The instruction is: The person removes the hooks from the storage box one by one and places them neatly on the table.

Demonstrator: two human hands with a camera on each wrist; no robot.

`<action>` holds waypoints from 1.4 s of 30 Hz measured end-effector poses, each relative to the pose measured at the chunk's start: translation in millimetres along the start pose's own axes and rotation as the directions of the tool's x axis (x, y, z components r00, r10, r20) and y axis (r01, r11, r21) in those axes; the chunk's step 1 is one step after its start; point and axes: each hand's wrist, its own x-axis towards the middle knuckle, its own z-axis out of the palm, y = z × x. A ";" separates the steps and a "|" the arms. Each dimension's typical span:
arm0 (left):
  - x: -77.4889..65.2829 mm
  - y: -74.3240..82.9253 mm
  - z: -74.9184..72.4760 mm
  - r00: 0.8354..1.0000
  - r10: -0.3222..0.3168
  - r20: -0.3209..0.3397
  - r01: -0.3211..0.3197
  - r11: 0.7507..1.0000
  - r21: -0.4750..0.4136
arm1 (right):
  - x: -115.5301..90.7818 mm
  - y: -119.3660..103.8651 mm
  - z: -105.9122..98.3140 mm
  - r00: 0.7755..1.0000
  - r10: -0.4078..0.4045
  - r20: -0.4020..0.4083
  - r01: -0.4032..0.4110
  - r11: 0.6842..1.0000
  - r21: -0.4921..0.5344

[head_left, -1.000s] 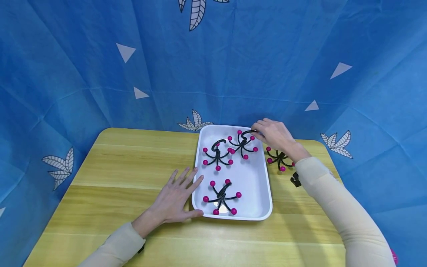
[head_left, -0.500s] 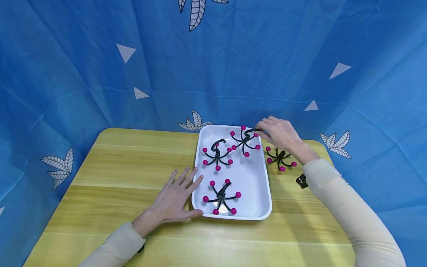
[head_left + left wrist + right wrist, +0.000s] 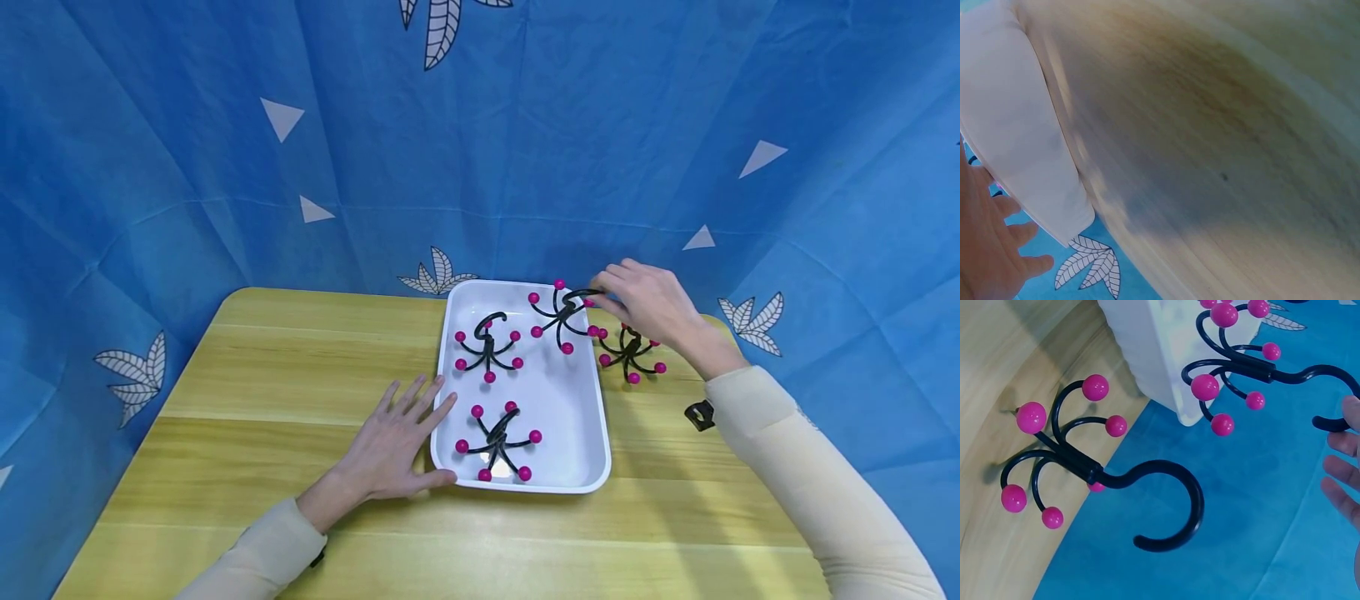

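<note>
In the head view, my right hand [image 3: 647,302] pinches the curved top of a black hook hanger [image 3: 567,310] with pink ball tips. This hanger is over the back right corner of the white tray [image 3: 573,408], its ball tips overlapping the right rim. The right wrist view shows fingers [image 3: 1342,465] at the hook's end. Inside the tray, two like hangers stand hook up, one at the back left [image 3: 488,346] and another hanger [image 3: 498,438] at the front left. My left hand [image 3: 390,446] lies spread, fingertips and thumb at the tray's left rim.
Right of the tray, another hook hanger [image 3: 632,354] stands on the wooden table [image 3: 300,375], close to my right hand; its large hook [image 3: 1194,500] shows in the right wrist view. A blue patterned curtain [image 3: 480,167] hangs behind and around the table.
My right hand has moved right with the hanger, carrying it from inside the tray's back area to over the right rim. My left hand and the other hangers have stayed put.
</note>
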 end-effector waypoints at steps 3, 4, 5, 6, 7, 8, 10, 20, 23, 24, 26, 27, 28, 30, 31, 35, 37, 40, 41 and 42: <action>-0.3 0.1 -0.3 1.000 0.000 0.002 0.000 1.000 -0.009 | -4.5 -2.3 -5.9 1.000 -0.002 -0.009 0.002 1.000 -0.002; -0.5 0.2 -0.6 1.000 0.000 0.004 0.000 1.000 -0.010 | -6.1 -3.2 -7.9 1.000 -0.005 -0.013 0.005 1.000 -0.003; -0.6 0.2 -0.6 1.000 -0.001 0.006 0.001 1.000 -0.013 | -7.7 -4.4 -10.1 1.000 -0.009 -0.018 0.009 1.000 -0.004; -0.8 0.2 -0.7 1.000 -0.002 0.007 0.002 1.000 -0.016 | -9.5 -5.7 -12.4 1.000 -0.013 -0.024 0.013 1.000 -0.003; -1.0 0.3 -0.8 1.000 -0.002 0.007 0.002 1.000 -0.018 | -11.4 -7.1 -14.8 0.999 -0.017 -0.031 0.017 1.000 -0.001; -1.2 0.3 -0.9 1.000 -0.002 0.006 0.002 1.000 -0.022 | -13.4 -8.4 -17.1 0.999 -0.021 -0.036 0.021 1.000 -0.002; -1.4 0.4 -0.8 1.000 -0.002 0.003 0.002 1.000 -0.023 | -18.1 -11.7 -21.7 0.999 -0.027 -0.041 0.027 1.000 0.001; -2.1 -0.1 -0.5 1.000 -0.001 0.002 0.001 1.000 -0.016 | -48.0 -25.1 -37.1 0.993 -0.044 -0.111 0.044 0.999 0.000; -2.1 -0.3 -0.7 1.000 -0.002 0.001 0.002 1.000 -0.020 | -57.3 -26.9 -40.5 0.991 -0.045 -0.128 0.045 0.999 -0.002; -2.1 -0.4 -0.5 1.000 -0.001 0.002 0.001 1.000 -0.019 | -60.3 -27.3 -41.6 0.990 -0.044 -0.135 0.043 0.999 -0.008; -1.8 -0.5 0.0 1.000 0.001 0.001 -0.001 1.000 -0.019 | -66.9 -27.9 -44.1 0.989 -0.037 -0.146 0.035 0.999 -0.017; -1.8 -0.5 0.4 1.000 0.003 0.000 -0.003 1.000 -0.017 | -70.3 -27.8 -45.5 0.988 -0.037 -0.152 0.034 0.999 -0.022; -1.8 -0.5 0.6 1.000 0.005 -0.001 -0.005 1.000 -0.018 | -73.6 -27.4 -46.8 0.987 -0.036 -0.156 0.032 0.999 -0.028; -1.6 -0.7 1.7 1.000 0.007 -0.006 -0.007 1.000 -0.016 | -79.7 -26.2 -49.0 0.987 -0.029 -0.159 0.024 0.999 -0.036; -1.4 -0.7 2.1 1.000 0.006 -0.008 -0.007 1.000 -0.014 | -82.7 -25.4 -50.0 0.987 -0.025 -0.157 0.019 0.999 -0.039; -0.5 -0.8 2.8 1.000 0.003 -0.013 -0.003 1.000 -0.011 | -94.8 -21.0 -53.3 0.988 0.000 -0.156 -0.007 0.999 -0.046; 0.0 -0.6 2.2 1.000 0.002 -0.011 -0.002 1.000 -0.015 | -101.2 -18.1 -54.6 0.987 0.012 -0.160 -0.020 0.998 -0.051; 0.3 -0.3 1.2 1.000 -0.002 0.003 0.002 1.000 -0.019 | -110.5 -13.4 -56.2 0.986 0.025 -0.164 -0.036 0.997 -0.062; 0.4 -0.3 0.9 1.000 -0.003 0.007 0.003 1.000 -0.020 | -113.4 -11.9 -56.5 0.986 0.030 -0.161 -0.040 0.997 -0.063; 0.3 -0.4 0.7 1.000 -0.004 0.011 0.005 1.000 -0.021 | -116.2 -10.4 -56.9 0.987 0.035 -0.156 -0.045 0.997 -0.063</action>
